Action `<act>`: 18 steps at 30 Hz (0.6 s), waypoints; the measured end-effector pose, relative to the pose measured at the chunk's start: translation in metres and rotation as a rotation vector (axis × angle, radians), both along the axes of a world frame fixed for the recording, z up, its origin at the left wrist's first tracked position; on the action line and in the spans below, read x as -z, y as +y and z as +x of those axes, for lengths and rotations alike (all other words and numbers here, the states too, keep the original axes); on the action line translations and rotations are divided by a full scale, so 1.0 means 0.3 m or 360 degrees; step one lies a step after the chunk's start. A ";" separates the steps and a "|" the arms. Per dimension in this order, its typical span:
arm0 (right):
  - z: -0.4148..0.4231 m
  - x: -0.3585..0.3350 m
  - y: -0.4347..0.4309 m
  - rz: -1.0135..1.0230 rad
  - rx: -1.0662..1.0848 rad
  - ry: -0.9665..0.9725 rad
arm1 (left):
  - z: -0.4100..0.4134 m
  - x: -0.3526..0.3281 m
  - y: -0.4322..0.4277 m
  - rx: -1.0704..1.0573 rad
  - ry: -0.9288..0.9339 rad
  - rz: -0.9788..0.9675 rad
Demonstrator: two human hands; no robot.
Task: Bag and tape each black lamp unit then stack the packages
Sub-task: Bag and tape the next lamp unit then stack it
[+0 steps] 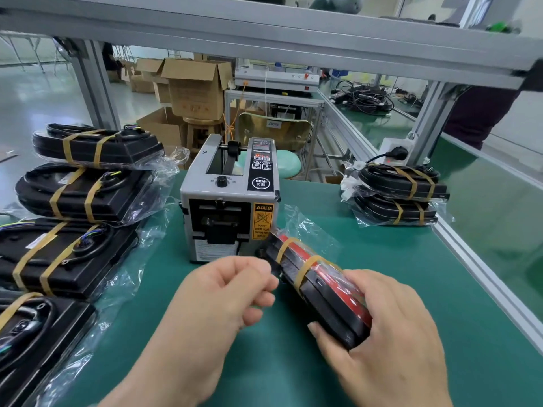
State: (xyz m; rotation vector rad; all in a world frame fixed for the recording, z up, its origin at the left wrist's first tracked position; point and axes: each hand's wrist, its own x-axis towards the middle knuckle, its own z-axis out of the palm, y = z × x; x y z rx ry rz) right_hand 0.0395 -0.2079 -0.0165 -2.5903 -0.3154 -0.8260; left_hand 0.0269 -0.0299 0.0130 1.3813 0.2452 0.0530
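My right hand [390, 333] grips the near end of a black lamp unit [311, 277] with a red face, wrapped in a clear bag and crossed by two tan tape bands. The unit is tilted on its edge just right of the tape dispenser [229, 201]. My left hand [226, 295] has its fingers curled beside the unit's left edge; what it pinches is too blurred to tell. Several bagged, taped lamp units [85, 189] lie along the left side. Two more bagged lamp units are stacked at the right [402, 195].
The green mat [411, 289] covers the bench. An aluminium rail [482, 274] runs along its right edge. A frame beam [264, 33] crosses overhead. A power socket [395, 151] sits behind the right stack. Cardboard boxes [194, 86] and a stool stand beyond the bench.
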 end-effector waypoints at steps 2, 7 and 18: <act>-0.008 0.010 0.001 0.0100 -0.0019 -0.0014 | -0.023 0.011 -0.019 0.0016 -0.0119 0.0246; -0.030 0.027 0.008 0.0274 -0.0091 -0.0030 | -0.014 0.037 -0.057 0.0119 -0.0228 0.0588; -0.039 0.028 0.017 0.0210 -0.0097 -0.0085 | -0.009 0.048 -0.092 0.0088 -0.0219 0.0541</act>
